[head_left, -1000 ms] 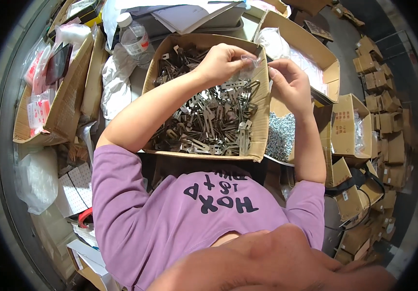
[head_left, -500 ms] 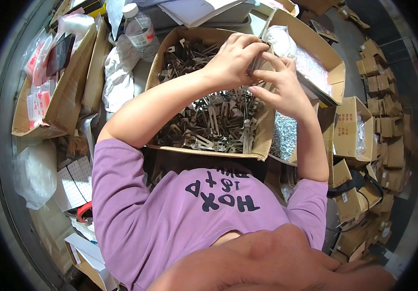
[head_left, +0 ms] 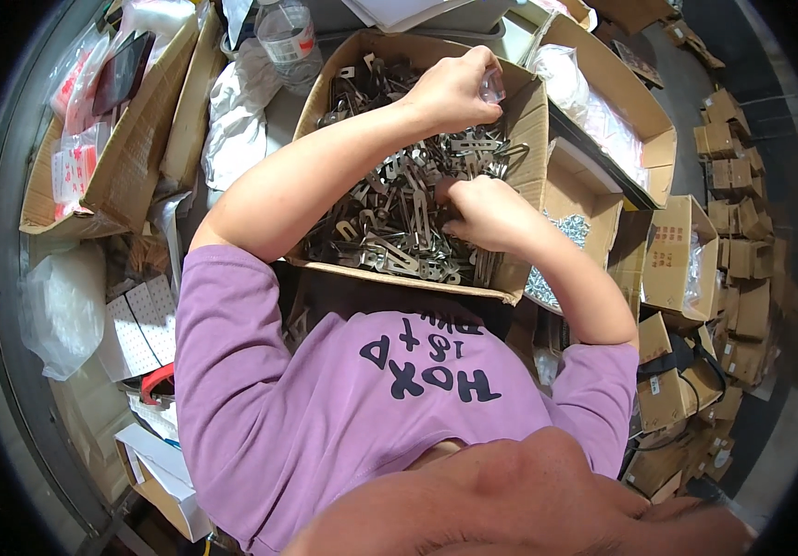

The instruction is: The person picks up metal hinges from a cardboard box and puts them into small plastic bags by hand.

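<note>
A cardboard box (head_left: 527,120) full of grey metal brackets (head_left: 389,218) sits in front of me. My left hand (head_left: 454,88) hovers over the far part of the box, its fingers pinched on a small clear plastic bag (head_left: 491,85). My right hand (head_left: 487,213) is down in the pile near the box's right wall, fingers curled among the metal brackets; whether it grips one is hidden.
A second open carton (head_left: 644,139) with white bags stands at the right, with screws (head_left: 570,232) below it. A plastic bottle (head_left: 288,32) and a left carton (head_left: 102,176) with packets lie at the back left. Small cardboard boxes (head_left: 728,259) are stacked at the right.
The two hands were together at the box's far right corner. Now the right hand has dropped into the pile of brackets while the left hand stays up with the clear bag.
</note>
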A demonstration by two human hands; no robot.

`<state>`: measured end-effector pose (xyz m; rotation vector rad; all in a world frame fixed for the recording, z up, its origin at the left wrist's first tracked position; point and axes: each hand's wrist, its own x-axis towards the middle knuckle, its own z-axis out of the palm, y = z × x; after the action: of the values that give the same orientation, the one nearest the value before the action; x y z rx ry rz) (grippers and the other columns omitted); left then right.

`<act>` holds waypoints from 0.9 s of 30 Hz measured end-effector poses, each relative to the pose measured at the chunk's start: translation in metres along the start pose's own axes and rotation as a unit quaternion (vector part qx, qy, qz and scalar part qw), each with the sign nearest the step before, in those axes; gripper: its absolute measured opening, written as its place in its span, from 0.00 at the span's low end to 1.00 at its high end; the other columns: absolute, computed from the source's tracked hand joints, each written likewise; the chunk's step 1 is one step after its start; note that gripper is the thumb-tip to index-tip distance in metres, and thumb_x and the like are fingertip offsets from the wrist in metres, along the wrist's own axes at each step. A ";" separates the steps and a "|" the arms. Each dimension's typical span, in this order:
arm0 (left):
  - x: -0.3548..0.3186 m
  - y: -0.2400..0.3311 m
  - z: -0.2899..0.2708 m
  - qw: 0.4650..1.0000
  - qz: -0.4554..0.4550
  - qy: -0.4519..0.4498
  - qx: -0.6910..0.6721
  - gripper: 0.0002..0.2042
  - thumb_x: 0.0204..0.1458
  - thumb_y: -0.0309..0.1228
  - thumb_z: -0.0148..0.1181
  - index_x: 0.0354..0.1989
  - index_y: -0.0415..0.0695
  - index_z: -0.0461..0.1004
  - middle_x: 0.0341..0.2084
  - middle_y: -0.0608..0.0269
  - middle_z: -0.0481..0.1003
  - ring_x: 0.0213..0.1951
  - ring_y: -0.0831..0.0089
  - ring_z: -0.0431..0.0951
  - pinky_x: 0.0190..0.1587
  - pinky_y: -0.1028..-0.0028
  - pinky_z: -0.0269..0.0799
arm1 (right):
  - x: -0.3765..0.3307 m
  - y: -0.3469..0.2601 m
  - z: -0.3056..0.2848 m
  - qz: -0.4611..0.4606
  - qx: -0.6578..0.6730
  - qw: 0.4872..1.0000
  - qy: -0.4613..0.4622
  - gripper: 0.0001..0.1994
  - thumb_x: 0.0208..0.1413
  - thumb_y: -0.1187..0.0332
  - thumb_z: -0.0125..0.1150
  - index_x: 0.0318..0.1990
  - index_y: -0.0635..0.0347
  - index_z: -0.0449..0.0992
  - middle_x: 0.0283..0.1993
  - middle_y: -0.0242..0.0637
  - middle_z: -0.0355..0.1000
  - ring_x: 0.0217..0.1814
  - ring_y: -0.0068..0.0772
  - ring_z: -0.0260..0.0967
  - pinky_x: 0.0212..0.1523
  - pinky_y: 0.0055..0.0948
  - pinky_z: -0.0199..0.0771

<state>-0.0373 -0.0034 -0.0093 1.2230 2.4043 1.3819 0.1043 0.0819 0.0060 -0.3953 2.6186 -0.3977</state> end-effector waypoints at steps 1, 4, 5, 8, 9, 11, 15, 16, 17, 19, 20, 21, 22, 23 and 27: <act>0.000 0.001 0.000 1.000 -0.001 -0.005 -0.001 0.22 0.39 0.31 0.64 0.43 0.35 0.66 0.35 0.51 0.76 0.39 0.63 0.78 0.44 0.70 0.73 | 0.001 0.002 0.001 0.000 0.000 1.000 0.000 0.14 0.43 0.69 0.63 0.39 0.63 0.74 0.33 0.49 0.74 0.38 0.46 0.74 0.42 0.37 0.73; -0.002 -0.001 0.001 1.000 0.002 -0.005 -0.016 0.22 0.39 0.31 0.64 0.43 0.36 0.66 0.35 0.51 0.76 0.39 0.62 0.78 0.44 0.70 0.73 | 0.005 0.004 0.000 -0.017 0.050 0.998 -0.019 0.16 0.40 0.72 0.63 0.41 0.63 0.73 0.32 0.47 0.75 0.38 0.45 0.74 0.41 0.36 0.73; -0.002 0.000 0.001 1.000 0.001 -0.004 -0.016 0.22 0.39 0.31 0.64 0.43 0.36 0.66 0.35 0.51 0.76 0.39 0.62 0.78 0.44 0.70 0.73 | 0.004 0.003 0.000 -0.017 0.059 0.998 -0.020 0.17 0.39 0.73 0.62 0.41 0.63 0.74 0.32 0.47 0.75 0.38 0.45 0.74 0.41 0.35 0.73; -0.003 0.001 -0.001 1.000 -0.010 -0.011 0.001 0.22 0.40 0.31 0.65 0.44 0.36 0.66 0.35 0.51 0.76 0.39 0.62 0.78 0.45 0.70 0.73 | 0.000 -0.001 -0.006 -0.014 0.074 0.997 -0.024 0.17 0.38 0.74 0.61 0.42 0.63 0.74 0.31 0.46 0.75 0.37 0.44 0.74 0.41 0.35 0.73; -0.003 0.002 -0.001 1.000 -0.007 -0.012 -0.005 0.23 0.40 0.31 0.65 0.44 0.36 0.66 0.35 0.51 0.76 0.40 0.62 0.78 0.45 0.70 0.73 | -0.001 -0.001 -0.008 -0.011 0.080 0.996 -0.025 0.17 0.38 0.75 0.60 0.42 0.63 0.74 0.31 0.47 0.75 0.36 0.44 0.74 0.41 0.35 0.73; -0.003 0.003 -0.001 1.000 -0.004 -0.013 -0.011 0.23 0.40 0.31 0.65 0.44 0.37 0.66 0.36 0.50 0.76 0.40 0.62 0.78 0.45 0.70 0.72 | -0.002 0.002 -0.004 -0.010 0.070 0.997 -0.016 0.18 0.37 0.74 0.61 0.42 0.63 0.74 0.32 0.47 0.74 0.37 0.44 0.73 0.42 0.36 0.73; -0.003 0.003 -0.002 1.000 -0.015 -0.016 -0.010 0.23 0.40 0.32 0.65 0.44 0.37 0.66 0.36 0.50 0.76 0.40 0.62 0.78 0.46 0.69 0.72 | -0.004 -0.003 -0.005 0.010 -0.005 1.000 -0.009 0.16 0.36 0.74 0.62 0.39 0.61 0.76 0.35 0.47 0.73 0.40 0.45 0.72 0.44 0.37 0.72; -0.003 0.004 -0.003 1.000 -0.016 -0.019 -0.007 0.23 0.40 0.32 0.65 0.44 0.38 0.66 0.36 0.50 0.76 0.41 0.62 0.78 0.46 0.69 0.72 | -0.003 -0.002 -0.004 0.009 -0.006 1.000 -0.010 0.16 0.36 0.74 0.62 0.39 0.61 0.76 0.35 0.47 0.73 0.40 0.45 0.72 0.44 0.37 0.72; -0.003 0.003 -0.002 1.000 -0.016 -0.018 -0.008 0.23 0.40 0.32 0.65 0.44 0.38 0.66 0.36 0.50 0.76 0.41 0.62 0.78 0.46 0.69 0.72 | -0.003 0.000 -0.002 -0.023 -0.020 0.999 0.022 0.13 0.35 0.74 0.61 0.35 0.61 0.78 0.32 0.47 0.73 0.39 0.46 0.72 0.43 0.38 0.72; -0.002 0.003 -0.002 1.000 -0.004 -0.022 -0.010 0.23 0.40 0.32 0.65 0.44 0.38 0.67 0.36 0.50 0.76 0.41 0.62 0.78 0.46 0.69 0.72 | -0.001 0.002 0.001 -0.055 -0.034 0.996 0.053 0.10 0.35 0.74 0.60 0.30 0.61 0.79 0.30 0.48 0.74 0.37 0.47 0.72 0.42 0.39 0.73; -0.003 0.004 -0.002 1.000 -0.003 -0.022 -0.010 0.23 0.40 0.32 0.65 0.44 0.38 0.67 0.36 0.50 0.76 0.41 0.62 0.78 0.46 0.69 0.72 | 0.000 0.001 0.001 -0.070 -0.035 0.996 0.040 0.07 0.36 0.73 0.61 0.27 0.61 0.78 0.30 0.48 0.73 0.37 0.47 0.72 0.42 0.39 0.73; -0.003 0.004 -0.002 1.000 -0.007 -0.025 -0.013 0.23 0.40 0.32 0.65 0.44 0.38 0.67 0.36 0.50 0.76 0.40 0.62 0.78 0.45 0.69 0.72 | 0.001 0.000 0.003 -0.085 -0.036 0.995 0.028 0.05 0.36 0.71 0.61 0.24 0.61 0.78 0.30 0.47 0.73 0.36 0.46 0.71 0.41 0.39 0.73; -0.003 0.005 -0.002 0.999 -0.011 -0.028 -0.016 0.23 0.40 0.32 0.65 0.44 0.38 0.67 0.36 0.50 0.76 0.40 0.62 0.78 0.45 0.69 0.72 | 0.001 0.000 0.006 -0.085 -0.036 0.995 0.029 0.05 0.36 0.71 0.61 0.24 0.61 0.78 0.30 0.47 0.73 0.36 0.46 0.71 0.41 0.39 0.73; -0.004 0.006 -0.003 0.999 -0.009 -0.029 -0.016 0.23 0.40 0.32 0.65 0.44 0.38 0.67 0.36 0.50 0.76 0.40 0.62 0.78 0.45 0.69 0.72 | -0.002 -0.001 0.011 -0.083 -0.070 0.993 0.055 0.04 0.35 0.72 0.61 0.22 0.60 0.78 0.31 0.45 0.72 0.36 0.45 0.70 0.40 0.38 0.72; -0.003 0.006 -0.001 0.999 -0.010 -0.041 -0.016 0.22 0.39 0.32 0.66 0.43 0.38 0.68 0.35 0.52 0.76 0.39 0.63 0.78 0.44 0.69 0.72 | -0.002 -0.008 0.012 -0.074 -0.154 0.984 0.050 0.02 0.35 0.72 0.61 0.20 0.59 0.77 0.34 0.40 0.70 0.38 0.43 0.68 0.41 0.37 0.71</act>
<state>-0.0320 -0.0046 -0.0047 1.2204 2.3235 1.3334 0.1135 0.0729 -0.0010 -0.6904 2.7636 -0.0573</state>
